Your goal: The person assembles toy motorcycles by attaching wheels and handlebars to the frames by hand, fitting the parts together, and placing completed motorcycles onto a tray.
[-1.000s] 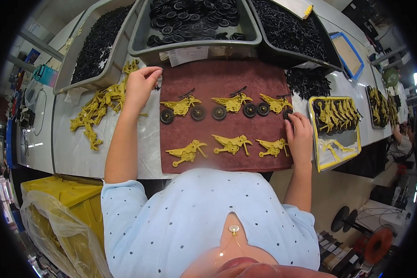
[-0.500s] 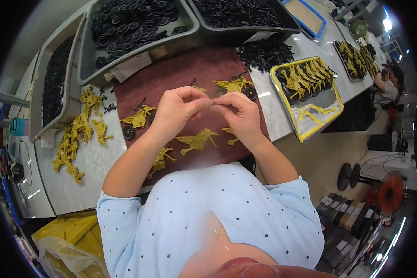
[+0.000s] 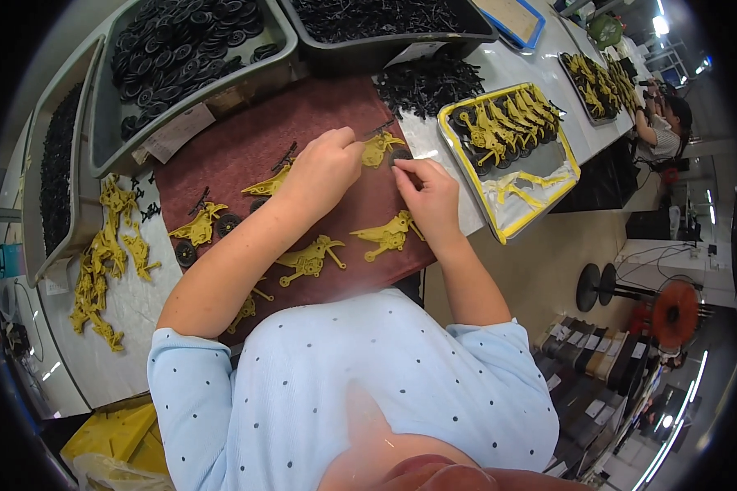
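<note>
On the dark red cloth (image 3: 221, 155) lie several yellow toy motorcycle bodies; some have black wheels and handlebars attached. My left hand (image 3: 326, 168) is over the far right one, a yellow motorcycle body (image 3: 378, 150), covering its left end. The fingers of that hand are curled closed; what they hold is hidden. At the same body's right end, the thumb and forefinger of my right hand (image 3: 431, 196) pinch at a black wheel (image 3: 399, 155). Nearer me rest bare yellow bodies, one in the middle (image 3: 311, 259) and another to its right (image 3: 386, 235).
Grey bins of black wheels (image 3: 291, 61) and small black parts (image 3: 458, 42) stand behind the cloth. At left are a narrow bin (image 3: 82, 188) and piled yellow bodies (image 3: 98, 270). A yellow-rimmed tray (image 3: 508, 231) holds assembled motorcycles at right. Another person (image 3: 662, 131) sits farther off.
My hands, fingertips together above the cloth before, have parted and come down to the far right motorcycle. The whole view has shifted, so the scene sits farther left.
</note>
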{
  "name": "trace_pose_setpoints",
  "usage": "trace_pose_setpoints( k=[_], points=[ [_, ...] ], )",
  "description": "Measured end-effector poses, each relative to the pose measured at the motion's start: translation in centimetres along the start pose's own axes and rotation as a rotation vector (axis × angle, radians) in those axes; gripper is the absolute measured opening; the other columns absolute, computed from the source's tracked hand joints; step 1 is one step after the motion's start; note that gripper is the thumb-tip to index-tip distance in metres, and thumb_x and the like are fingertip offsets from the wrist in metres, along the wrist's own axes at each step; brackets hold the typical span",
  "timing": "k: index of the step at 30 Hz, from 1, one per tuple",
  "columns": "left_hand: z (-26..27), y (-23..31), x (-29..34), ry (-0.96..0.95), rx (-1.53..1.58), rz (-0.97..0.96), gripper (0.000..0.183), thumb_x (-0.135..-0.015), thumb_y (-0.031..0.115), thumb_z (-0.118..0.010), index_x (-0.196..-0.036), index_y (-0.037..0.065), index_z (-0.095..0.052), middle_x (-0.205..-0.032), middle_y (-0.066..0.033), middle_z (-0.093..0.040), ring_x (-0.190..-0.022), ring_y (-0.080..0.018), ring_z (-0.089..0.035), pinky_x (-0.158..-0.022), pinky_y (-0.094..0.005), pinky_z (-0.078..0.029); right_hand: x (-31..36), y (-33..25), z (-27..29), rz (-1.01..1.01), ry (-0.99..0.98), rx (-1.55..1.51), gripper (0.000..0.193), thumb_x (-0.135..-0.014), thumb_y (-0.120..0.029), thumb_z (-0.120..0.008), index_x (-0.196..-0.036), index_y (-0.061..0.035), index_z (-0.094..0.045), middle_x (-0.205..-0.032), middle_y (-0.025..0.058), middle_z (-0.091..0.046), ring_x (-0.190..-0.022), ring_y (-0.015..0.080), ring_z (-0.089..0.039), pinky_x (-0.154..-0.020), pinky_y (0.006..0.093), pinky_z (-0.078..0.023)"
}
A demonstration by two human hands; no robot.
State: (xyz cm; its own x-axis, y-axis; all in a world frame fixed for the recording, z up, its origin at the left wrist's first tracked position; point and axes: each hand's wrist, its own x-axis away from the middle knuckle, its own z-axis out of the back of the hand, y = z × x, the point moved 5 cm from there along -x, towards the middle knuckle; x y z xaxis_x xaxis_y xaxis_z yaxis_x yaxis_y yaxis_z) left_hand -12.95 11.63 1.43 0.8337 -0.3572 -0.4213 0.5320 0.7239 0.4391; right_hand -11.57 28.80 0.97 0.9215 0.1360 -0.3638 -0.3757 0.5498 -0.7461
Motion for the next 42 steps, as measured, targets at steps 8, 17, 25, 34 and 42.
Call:
trace_pose_setpoints(
  k=[8,17,25,34,42],
  points=[
    [-2.1,-1.0,-1.1,-0.111,-0.005,0.077,0.023,-0.073,0.012,-0.074,-0.088,-0.004,-0.065,-0.089,-0.0164,-0.058,-0.086,-0.0335,-0.061,-0.077,-0.0398,-0.051,-0.4,-0.3,-1.5,0.112,-0.026,0.131,0.014,-0.079,-0.003,-0.069,-0.093,-0.0014,-0.069,-0.08,0.0109,-0.065,-0.064,0.0194,-0.063,-0.06,0.0287,-0.05],
    [-2.5,-1.6,-1.8,-0.167,0.009,0.092,0.015,-0.068,0.009,-0.073,-0.073,-0.003,-0.065,-0.08,-0.0177,-0.059,-0.076,-0.0342,-0.063,-0.072,-0.0401,-0.053,-0.5,-1.1,-2.6,0.158,-0.045,0.238,0.008,-0.079,-0.001,-0.068,-0.086,0.0001,-0.066,-0.071,0.0107,-0.058,-0.059,0.0218,-0.057,-0.056,0.032,-0.047],
    [-3.0,-2.5,-2.3,-0.218,0.04,0.091,0.02,-0.067,0.016,-0.074,-0.067,-0.003,-0.067,-0.076,-0.0185,-0.061,-0.073,-0.0328,-0.064,-0.071,-0.0378,-0.054,-1.0,-1.9,-3.3,0.149,-0.065,0.336,0.007,-0.078,-0.002,-0.068,-0.081,0.0011,-0.063,-0.069,0.0113,-0.055,-0.057,0.0233,-0.055,-0.054,0.0331,-0.046],
    [-2.0,-1.9,-2.1,-0.214,0.079,0.105,0.021,-0.067,0.016,-0.074,-0.068,-0.004,-0.068,-0.077,-0.0194,-0.062,-0.076,-0.0324,-0.066,-0.071,-0.0374,-0.055,-0.6,-2.8,-4.2,0.077,-0.159,0.444,0.011,-0.079,-0.004,-0.066,-0.081,-0.0011,-0.055,-0.078,0.0173,-0.052,-0.07,0.0372,-0.055,-0.06,0.0442,-0.047],
    [-2.5,-1.8,-2.0,-0.18,0.107,0.134,0.017,-0.064,0.012,-0.072,-0.07,-0.004,-0.069,-0.081,-0.0213,-0.062,-0.078,-0.0349,-0.065,-0.074,-0.0386,-0.055,-1.4,-2.4,-4.6,0.023,-0.169,0.542,0.012,-0.077,-0.006,-0.069,-0.078,0.0015,-0.061,-0.073,0.0179,-0.058,-0.067,0.0349,-0.058,-0.061,0.0418,-0.048]
  ],
)
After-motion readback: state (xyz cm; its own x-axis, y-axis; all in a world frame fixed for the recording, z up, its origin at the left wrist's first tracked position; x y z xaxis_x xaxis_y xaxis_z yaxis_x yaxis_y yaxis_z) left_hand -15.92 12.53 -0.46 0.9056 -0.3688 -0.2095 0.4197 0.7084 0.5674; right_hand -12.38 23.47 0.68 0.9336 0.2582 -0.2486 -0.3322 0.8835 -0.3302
